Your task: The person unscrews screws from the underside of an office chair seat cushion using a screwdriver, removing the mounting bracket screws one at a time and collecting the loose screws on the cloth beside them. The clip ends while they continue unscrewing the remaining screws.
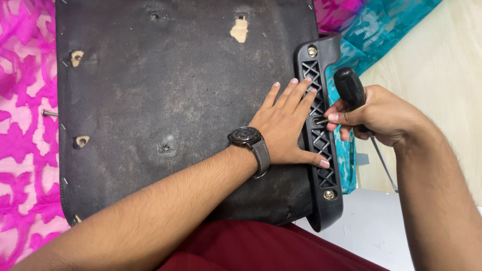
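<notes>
Your left hand (283, 125) lay flat and spread wide on the black fabric underside of the seat panel (165, 100), fingertips and thumb overlapping the black plastic bracket (321, 135) at 3 o'clock of the panel, likely to pin the bracket against the panel so it would not shift. Your right hand (374, 114) was closed around the black screwdriver (350, 88), its handle pointing toward 12 o'clock, while the thumb and forefinger pinched near the tip at the bracket's middle hole, probably to steady it there. Brass-coloured screws (329, 194) sat at both ends of the bracket. A loose screw (49, 113) lay at 9 o'clock on the pink patterned cloth (25, 150), a teal cloth (371, 25) at 1 o'clock.
</notes>
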